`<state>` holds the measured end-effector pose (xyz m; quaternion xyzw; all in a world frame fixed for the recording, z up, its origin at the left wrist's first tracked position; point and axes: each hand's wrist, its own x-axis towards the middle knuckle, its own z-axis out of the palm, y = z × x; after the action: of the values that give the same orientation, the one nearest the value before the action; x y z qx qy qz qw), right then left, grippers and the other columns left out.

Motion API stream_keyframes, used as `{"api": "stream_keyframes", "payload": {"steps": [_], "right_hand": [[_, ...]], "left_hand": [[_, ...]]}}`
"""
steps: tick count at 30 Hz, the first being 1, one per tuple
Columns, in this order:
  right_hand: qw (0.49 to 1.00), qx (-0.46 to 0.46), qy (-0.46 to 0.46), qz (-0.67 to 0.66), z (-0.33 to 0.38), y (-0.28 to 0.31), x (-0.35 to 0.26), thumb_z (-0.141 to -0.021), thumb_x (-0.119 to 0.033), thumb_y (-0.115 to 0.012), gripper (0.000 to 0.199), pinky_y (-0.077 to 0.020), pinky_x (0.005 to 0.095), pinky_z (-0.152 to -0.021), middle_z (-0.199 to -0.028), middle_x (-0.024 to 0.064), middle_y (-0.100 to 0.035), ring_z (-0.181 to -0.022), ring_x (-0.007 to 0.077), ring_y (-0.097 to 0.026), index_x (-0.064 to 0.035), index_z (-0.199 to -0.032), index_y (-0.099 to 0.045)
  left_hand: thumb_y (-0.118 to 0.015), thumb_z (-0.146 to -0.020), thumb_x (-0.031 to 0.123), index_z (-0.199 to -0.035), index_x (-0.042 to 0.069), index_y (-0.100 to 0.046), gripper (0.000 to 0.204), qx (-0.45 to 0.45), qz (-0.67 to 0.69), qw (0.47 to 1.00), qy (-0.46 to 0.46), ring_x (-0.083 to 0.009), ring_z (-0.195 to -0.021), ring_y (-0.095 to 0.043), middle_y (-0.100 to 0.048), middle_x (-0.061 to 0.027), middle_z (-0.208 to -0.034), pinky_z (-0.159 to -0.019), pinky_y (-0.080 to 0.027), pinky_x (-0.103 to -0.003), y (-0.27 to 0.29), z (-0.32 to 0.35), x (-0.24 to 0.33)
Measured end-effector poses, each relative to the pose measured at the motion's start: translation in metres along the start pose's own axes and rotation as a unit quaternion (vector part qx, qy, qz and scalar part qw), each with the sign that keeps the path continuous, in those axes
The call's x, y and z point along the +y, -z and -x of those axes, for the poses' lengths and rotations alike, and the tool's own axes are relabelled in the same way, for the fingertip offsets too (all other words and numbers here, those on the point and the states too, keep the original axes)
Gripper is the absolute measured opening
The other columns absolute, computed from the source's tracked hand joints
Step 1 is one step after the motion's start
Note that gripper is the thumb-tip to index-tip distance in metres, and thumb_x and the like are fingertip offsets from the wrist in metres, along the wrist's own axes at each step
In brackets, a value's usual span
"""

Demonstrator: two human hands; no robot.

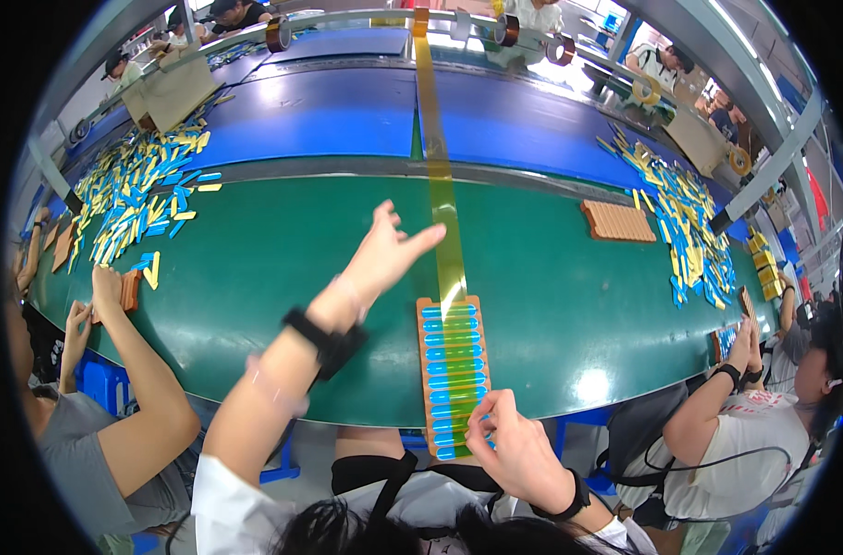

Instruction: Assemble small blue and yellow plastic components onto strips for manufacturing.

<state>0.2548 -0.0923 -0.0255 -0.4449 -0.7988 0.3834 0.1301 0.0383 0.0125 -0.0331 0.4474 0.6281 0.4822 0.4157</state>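
**Tape strip going down over loaded tray**

While pressing, rub tape flat from the near end outward. Right hand (518, 449) at 5 o'clock, fingertips together on amber tape (451, 277) over the tray of blue parts (453, 375). Left hand (384, 254) at 12, fingers spread, empty, just beside the strip.

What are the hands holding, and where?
The right hand pinches the yellow tape at its near end over the tray. The left hand holds nothing.
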Motion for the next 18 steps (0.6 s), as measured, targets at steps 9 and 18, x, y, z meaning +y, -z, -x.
{"api": "stream_keyframes", "payload": {"steps": [9, 18], "right_hand": [[0.998, -0.01, 0.041, 0.046, -0.027, 0.009, -0.012, -0.078, -0.007, -0.048, 0.022, -0.0443, 0.044, -0.051, -0.067, 0.0226, -0.053, -0.06, 0.0397, -0.055, 0.0035, -0.089, -0.031], [0.972, 0.093, 0.136, 0.169, -0.145, 0.021, -0.004, -0.075, -0.005, -0.049, 0.026, -0.0455, 0.0455, -0.057, -0.073, 0.0253, -0.051, -0.066, 0.0422, -0.053, 0.0068, -0.091, -0.033]], "left_hand": [[-0.051, -0.085, 0.013, -0.092, -0.007, -0.058, 0.022, -0.046, 0.125, 0.988, -0.076, -0.0158, -0.08, -0.061, -0.063, -0.0133, -0.085, -0.074, -0.049, -0.026, -0.017, -0.053, -0.022], [-0.055, -0.08, 0.015, -0.082, -0.007, -0.06, 0.023, 0.078, -0.076, 0.983, -0.146, -0.0192, -0.061, -0.062, -0.063, -0.0166, -0.069, -0.056, -0.046, -0.028, -0.023, -0.02, -0.012]]}}
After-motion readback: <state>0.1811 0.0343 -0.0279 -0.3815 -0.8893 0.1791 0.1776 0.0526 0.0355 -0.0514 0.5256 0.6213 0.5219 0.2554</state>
